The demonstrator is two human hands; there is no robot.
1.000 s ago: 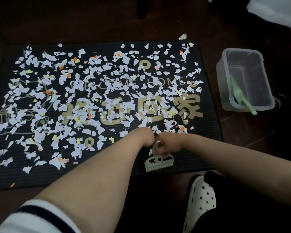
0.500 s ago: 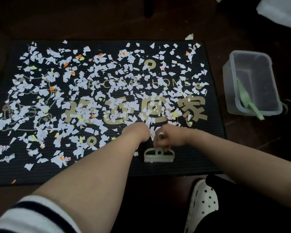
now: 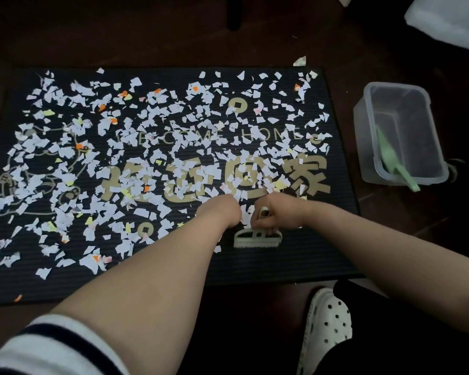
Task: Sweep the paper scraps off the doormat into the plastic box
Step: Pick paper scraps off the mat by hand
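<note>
Where the dark floor (image 3: pixel 390 207) is covered by a black doormat (image 3: pixel 295 261), paper scraps (image 3: pixel 173 147) are strewn over most of it, and its gold "WELCOME HOME" is partly hidden. A green brush (image 3: pixel 257 239) is gripped by the right hand (image 3: pixel 278 213) near the front edge. Fingers of the left hand (image 3: pixel 224 209) are hidden and cannot be judged. A clear plastic box (image 3: pixel 364 136) is set right of the mat.

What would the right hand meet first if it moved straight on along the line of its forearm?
Most likely the left hand, which lies just beyond it on the doormat, with only a few paper scraps between them. The right hand grips the brush; depth is unclear.
</note>
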